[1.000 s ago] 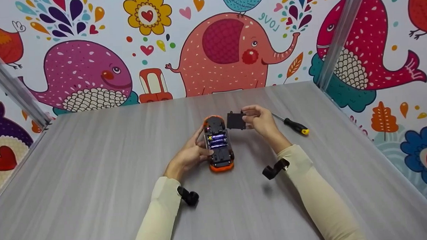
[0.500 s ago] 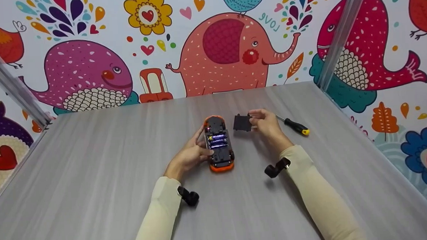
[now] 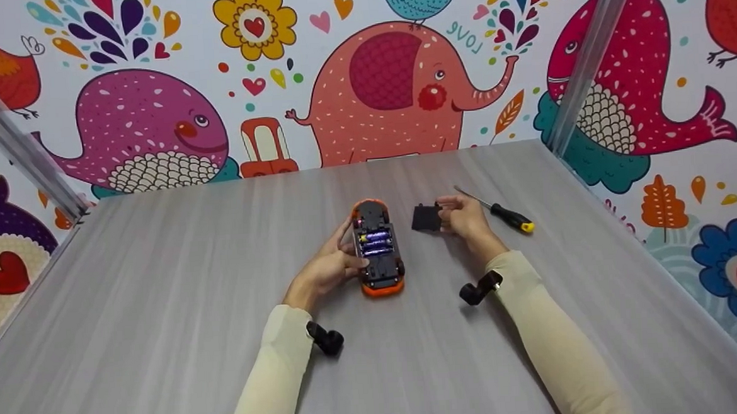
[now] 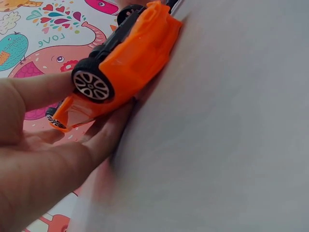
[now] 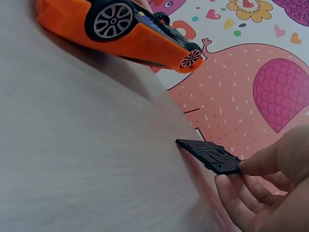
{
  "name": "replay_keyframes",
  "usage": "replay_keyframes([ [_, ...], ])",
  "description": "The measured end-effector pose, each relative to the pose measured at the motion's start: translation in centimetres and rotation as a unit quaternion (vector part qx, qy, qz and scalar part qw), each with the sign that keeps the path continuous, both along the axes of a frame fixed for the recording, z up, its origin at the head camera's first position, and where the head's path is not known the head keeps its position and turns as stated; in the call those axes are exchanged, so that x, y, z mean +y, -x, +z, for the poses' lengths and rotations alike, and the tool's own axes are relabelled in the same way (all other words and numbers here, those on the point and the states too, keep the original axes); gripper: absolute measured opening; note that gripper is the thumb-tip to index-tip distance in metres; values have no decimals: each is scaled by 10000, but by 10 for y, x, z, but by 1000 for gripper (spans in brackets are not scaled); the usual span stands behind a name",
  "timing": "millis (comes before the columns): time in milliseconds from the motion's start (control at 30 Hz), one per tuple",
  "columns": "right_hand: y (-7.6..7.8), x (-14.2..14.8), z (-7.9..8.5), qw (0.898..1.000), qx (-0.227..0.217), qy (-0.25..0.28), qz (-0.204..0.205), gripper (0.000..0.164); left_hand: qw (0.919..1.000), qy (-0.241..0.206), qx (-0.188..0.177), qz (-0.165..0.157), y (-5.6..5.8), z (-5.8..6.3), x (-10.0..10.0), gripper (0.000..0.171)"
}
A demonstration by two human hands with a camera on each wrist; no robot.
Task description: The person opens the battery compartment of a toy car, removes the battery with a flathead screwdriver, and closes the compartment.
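An orange toy car (image 3: 383, 275) lies upside down in my left hand (image 3: 327, 269), its black underside facing up. Purple batteries (image 3: 377, 242) sit side by side in its uncovered compartment. In the left wrist view, thumb and fingers grip the car's orange body (image 4: 137, 58) around one end, close over the table. My right hand (image 3: 467, 219) pinches a flat black battery cover (image 3: 426, 218) by its right edge, to the right of the car. The right wrist view shows the cover (image 5: 210, 155) between thumb and fingertips, tilted just above the tabletop.
A screwdriver (image 3: 511, 217) with a black and yellow handle lies right of my right hand, its shaft pointing back left. The grey table (image 3: 177, 293) ends at walls printed with cartoon animals (image 3: 388, 99).
My right hand has drawn the battery cover away from the car, to the right and slightly nearer me. The left hand and the car have stayed in place.
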State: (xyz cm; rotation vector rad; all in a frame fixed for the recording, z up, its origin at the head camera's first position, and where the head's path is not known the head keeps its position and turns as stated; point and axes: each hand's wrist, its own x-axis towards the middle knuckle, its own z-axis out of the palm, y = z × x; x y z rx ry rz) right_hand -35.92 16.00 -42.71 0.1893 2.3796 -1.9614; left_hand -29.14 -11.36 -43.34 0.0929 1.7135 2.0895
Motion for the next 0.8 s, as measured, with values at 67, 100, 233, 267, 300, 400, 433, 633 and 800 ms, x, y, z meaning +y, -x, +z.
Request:
replay_keyframes([
  [67,0,0,-1,10000,-55,-10,-8,43,10000,-14,9,-22,0,0,0,106],
  [100,0,0,-1,10000,-80,-27,-6,45,10000,-7,22,-25,0,0,0,105],
  [233,1,0,-3,9997,-231,-74,23,49,10000,30,2,39,0,0,0,105],
  [267,1,0,-3,9997,-253,-67,30,50,10000,48,-6,56,0,0,0,105],
  [300,1,0,-3,9996,-265,-79,46,50,10000,50,9,56,0,0,0,105],
  [400,1,-1,-4,9996,-283,-63,34,50,10000,24,36,56,0,0,1,104],
  [433,0,-1,-4,9996,-284,-67,27,49,10000,18,38,53,0,0,1,105],
  [633,1,-2,-4,9996,-288,12,-39,50,9999,76,56,48,0,0,1,104],
  [800,1,-1,-5,9996,-272,7,-41,51,10000,10,35,37,0,0,1,104],
])
